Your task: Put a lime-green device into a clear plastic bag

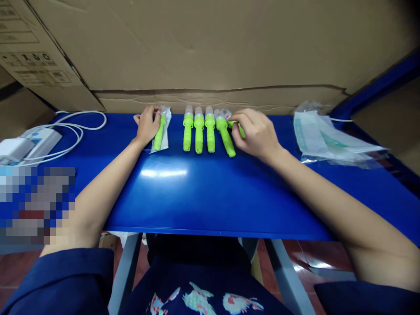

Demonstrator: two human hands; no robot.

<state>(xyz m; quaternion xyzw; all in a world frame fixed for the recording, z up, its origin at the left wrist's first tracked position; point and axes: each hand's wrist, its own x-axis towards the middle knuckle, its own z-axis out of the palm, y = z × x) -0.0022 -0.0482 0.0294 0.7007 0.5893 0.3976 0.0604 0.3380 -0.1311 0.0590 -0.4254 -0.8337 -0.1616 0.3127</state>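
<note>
My left hand [148, 124] is at the back of the table, its fingers curled onto the upper part of a lime-green flashlight [159, 138] in a clear plastic bag [166, 131]. To the right, several matching flashlights [198, 133] with clear caps lie in a row, caps toward the cardboard. The rightmost of these, a slanted flashlight [226, 138], lies just left of my right hand [257, 133]. My right hand is closed around another green flashlight [242, 130], largely hidden by the fingers.
Several plastic bags [328, 135] lie at the right of the blue table [210, 197]. White cables [80, 127] and a white box-shaped device [42, 142] sit at the left, behind a pixelated patch. A cardboard wall [210, 48] borders the back.
</note>
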